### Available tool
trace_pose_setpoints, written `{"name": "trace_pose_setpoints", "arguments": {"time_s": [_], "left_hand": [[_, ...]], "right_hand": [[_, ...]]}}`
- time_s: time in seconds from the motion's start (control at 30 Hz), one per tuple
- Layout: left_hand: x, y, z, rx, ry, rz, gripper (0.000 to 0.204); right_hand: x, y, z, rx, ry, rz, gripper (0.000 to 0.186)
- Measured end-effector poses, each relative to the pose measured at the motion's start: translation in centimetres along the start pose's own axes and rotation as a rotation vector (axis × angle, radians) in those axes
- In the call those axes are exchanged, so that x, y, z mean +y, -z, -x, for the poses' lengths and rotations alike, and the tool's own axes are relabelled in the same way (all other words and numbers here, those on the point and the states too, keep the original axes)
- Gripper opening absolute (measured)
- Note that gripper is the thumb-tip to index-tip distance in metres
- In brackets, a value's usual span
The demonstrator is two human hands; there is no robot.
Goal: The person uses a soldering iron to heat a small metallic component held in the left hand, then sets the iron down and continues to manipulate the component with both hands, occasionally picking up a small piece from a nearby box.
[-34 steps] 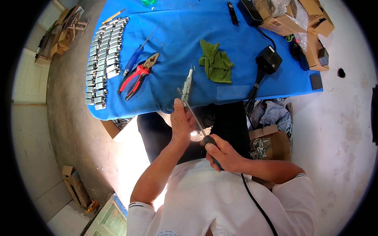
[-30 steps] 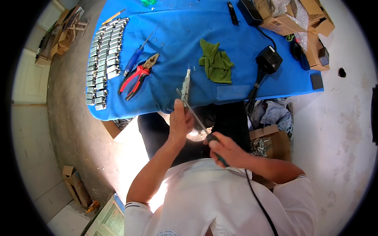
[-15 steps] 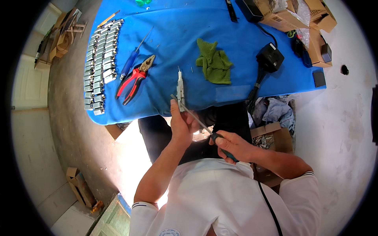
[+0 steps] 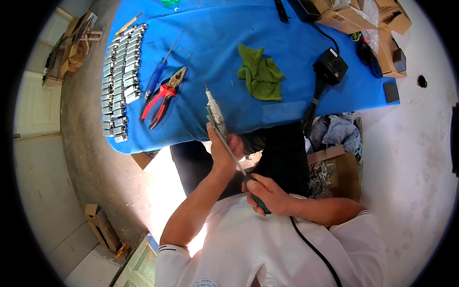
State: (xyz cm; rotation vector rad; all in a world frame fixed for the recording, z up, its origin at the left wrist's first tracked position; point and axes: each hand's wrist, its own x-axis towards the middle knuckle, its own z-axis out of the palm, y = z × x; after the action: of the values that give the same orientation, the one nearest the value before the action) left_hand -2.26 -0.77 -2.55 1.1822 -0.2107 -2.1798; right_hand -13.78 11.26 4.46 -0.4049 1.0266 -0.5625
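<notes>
At the table's near edge, my left hand [image 4: 221, 152] is closed around the lower end of a slim white-and-grey device [image 4: 215, 113]. This device has a thin metal shaft at its far end, and its inner parts are partly bared; I cannot tell its exact kind. My right hand [image 4: 270, 195] grips the dark green handle of a screwdriver [image 4: 237, 163] close to my shirt. The screwdriver's long blade runs up past my left thumb and lies along the device's left side. My left fingers hide the device's near end.
On the blue-covered table [image 4: 201, 48] lie red-handled pliers [image 4: 161, 99], a blue screwdriver [image 4: 157, 77], rows of small metal parts [image 4: 125, 71] and a green cloth [image 4: 260, 74]. A black power adapter [image 4: 331, 66] with cable and cardboard boxes [image 4: 344, 21] occupy the right.
The device has turned in my left hand, its shaft now leaning left. My right hand has shifted left and toward my body, bringing the screwdriver blade more in line with the device.
</notes>
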Motion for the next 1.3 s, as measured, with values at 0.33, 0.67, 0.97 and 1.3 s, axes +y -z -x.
{"name": "trace_pose_setpoints", "arguments": {"time_s": [0.33,0.67,0.97,1.3], "left_hand": [[2.4,1.0,2.5,-0.091,-0.017,-0.229,0.065],[5.5,2.9,5.2,0.032,-0.266,-0.457,0.051],[9.5,2.5,6.7,0.195,-0.547,-0.604,0.051],[14.9,-2.9,4.7,0.065,-0.848,-1.051,0.044]], "right_hand": [[-6.3,3.6,2.3,0.058,-0.037,0.258,0.040],[-12.9,4.5,2.9,0.135,-0.002,0.682,0.035],[-17.7,5.4,5.0,0.206,0.219,1.250,0.044],[-20.8,4.2,4.4,0.165,0.311,1.621,0.037]]}}
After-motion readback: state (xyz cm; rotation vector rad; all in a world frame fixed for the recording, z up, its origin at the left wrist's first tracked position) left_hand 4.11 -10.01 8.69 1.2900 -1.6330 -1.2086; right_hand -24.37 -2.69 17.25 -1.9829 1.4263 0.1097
